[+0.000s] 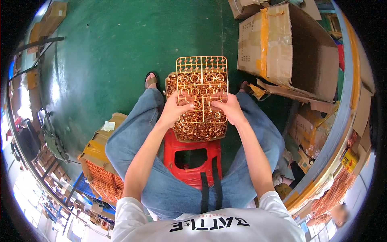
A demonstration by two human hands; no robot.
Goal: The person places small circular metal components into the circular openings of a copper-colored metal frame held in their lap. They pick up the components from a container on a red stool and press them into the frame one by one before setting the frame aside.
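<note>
Between my knees I hold a flat, gold-coloured moulded frame (pixel 201 74) with rows of rings and small parts on its thin bars. My left hand (pixel 174 111) grips its left side, the thumb lying over the front. On the other side my right hand (pixel 231 109) pinches the frame the same way; fingers of both hands are partly hidden behind it. Under the frame is a box heaped with loose copper-coloured rings and small pieces (pixel 193 132). That box rests on a red plastic stool (pixel 189 147).
A large open cardboard box (pixel 250 50) with orange tape stands at the far right. By my left thigh is a carton (pixel 98 149) filled with stacked orange frames (pixel 105 183). A table edge (pixel 322 161) curves along the right, with another person (pixel 340 213) beyond. Green floor (pixel 133 36) lies ahead.
</note>
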